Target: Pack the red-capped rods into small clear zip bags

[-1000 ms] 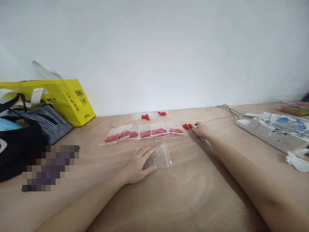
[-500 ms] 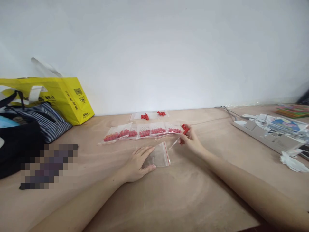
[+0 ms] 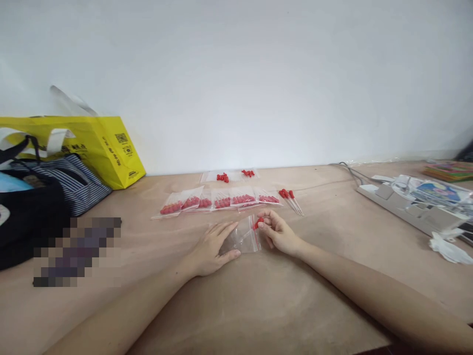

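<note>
In the head view, the left hand (image 3: 210, 250) lies flat, palm down, fingers spread, pressing the near left part of a small clear zip bag (image 3: 244, 237) onto the wooden table (image 3: 281, 305). The right hand (image 3: 278, 233) is pinched closed, thumb and fingertips gripping a red-capped piece (image 3: 259, 222) right at the bag's red-striped mouth edge. Most of that piece is hidden by the fingers, so its length and heading cannot be told. The bag lies flat between both hands, its mouth facing right. Behind it, a row of filled bags (image 3: 221, 201) runs left to right; just right of the row, loose red-tipped sticks (image 3: 291, 199) point their clear ends toward the near right. A yellow bag (image 3: 103, 148) stands far left.
</note>
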A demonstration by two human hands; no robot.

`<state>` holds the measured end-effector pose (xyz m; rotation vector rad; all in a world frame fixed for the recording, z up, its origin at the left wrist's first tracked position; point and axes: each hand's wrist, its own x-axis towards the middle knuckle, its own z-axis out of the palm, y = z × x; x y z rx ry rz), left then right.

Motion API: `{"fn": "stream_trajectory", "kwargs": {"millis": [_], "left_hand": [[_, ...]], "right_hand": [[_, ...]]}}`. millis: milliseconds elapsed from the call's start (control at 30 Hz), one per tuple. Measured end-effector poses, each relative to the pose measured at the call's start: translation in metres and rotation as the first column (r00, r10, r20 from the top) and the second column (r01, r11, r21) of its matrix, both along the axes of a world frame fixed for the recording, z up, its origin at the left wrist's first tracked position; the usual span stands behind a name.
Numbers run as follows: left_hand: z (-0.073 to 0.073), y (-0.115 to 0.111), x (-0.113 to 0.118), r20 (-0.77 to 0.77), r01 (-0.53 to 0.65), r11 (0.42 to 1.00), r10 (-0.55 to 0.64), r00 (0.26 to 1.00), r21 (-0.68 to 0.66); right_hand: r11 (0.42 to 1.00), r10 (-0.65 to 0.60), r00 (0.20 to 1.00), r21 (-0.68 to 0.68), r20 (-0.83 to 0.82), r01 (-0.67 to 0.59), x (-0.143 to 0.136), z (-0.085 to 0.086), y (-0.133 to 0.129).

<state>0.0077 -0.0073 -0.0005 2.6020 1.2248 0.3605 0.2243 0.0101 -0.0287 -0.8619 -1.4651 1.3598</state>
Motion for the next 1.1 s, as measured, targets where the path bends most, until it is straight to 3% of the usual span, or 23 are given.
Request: {"fn": "stream_trajectory", "kwargs": {"millis": [200,333,500,667,800,967,1100], "left_hand": [[-0.001,-0.001,0.001,0.001,-0.02,0.999,0.02,1.0,-0.027],[0.001,-0.002,-0.001,0.079,0.031,0.997,-0.025,0.997,-0.064],[0.008,0.002,-0.014,0.099,0.141,0.983,-0.13,0.987,-0.119],[0.007,0.005,-0.02,0.059,0.139,0.986,-0.133,0.989,-0.096],[0.007,0.005,-0.017,0.043,0.141,0.985,-0.137,0.99,-0.099],[0.009,0.004,-0.014,0.041,0.124,0.987,-0.12,0.992,-0.107],[0.007,0.003,-0.011,0.029,0.058,0.993,-0.055,0.998,-0.099]], "right_hand": [[0.984,0.179,0.967,-0.05,0.18,-0.172,0.005,0.0,0.005],[0.968,0.249,0.939,-0.026,0.236,-0.25,0.012,-0.002,0.011],[0.981,0.194,0.955,-0.042,0.224,-0.19,0.029,-0.002,0.021],[0.983,0.183,0.947,-0.038,0.265,-0.179,0.032,-0.004,0.022],[0.982,0.127,0.914,0.084,0.385,-0.172,0.026,-0.004,0.017],[0.957,-0.035,0.853,0.264,0.52,-0.122,0.019,-0.003,0.011],[0.921,0.066,0.849,0.294,0.525,-0.254,0.025,0.003,0.016]]}}
